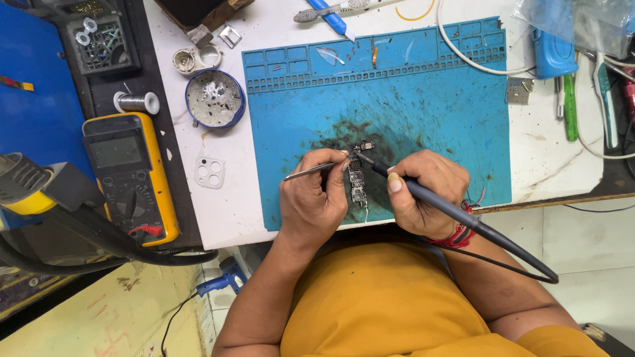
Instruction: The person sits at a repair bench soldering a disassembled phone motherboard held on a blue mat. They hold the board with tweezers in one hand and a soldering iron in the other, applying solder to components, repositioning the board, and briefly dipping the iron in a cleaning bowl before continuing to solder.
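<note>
The board lies on the blue mat, near the mat's front edge, amid dark stains. The left hand, just left of the board, pinches tweezers whose tips reach the board's top. The right hand, just right of the board, grips a soldering iron, tip at the same spot. A multimeter sits well left of the mat
</note>
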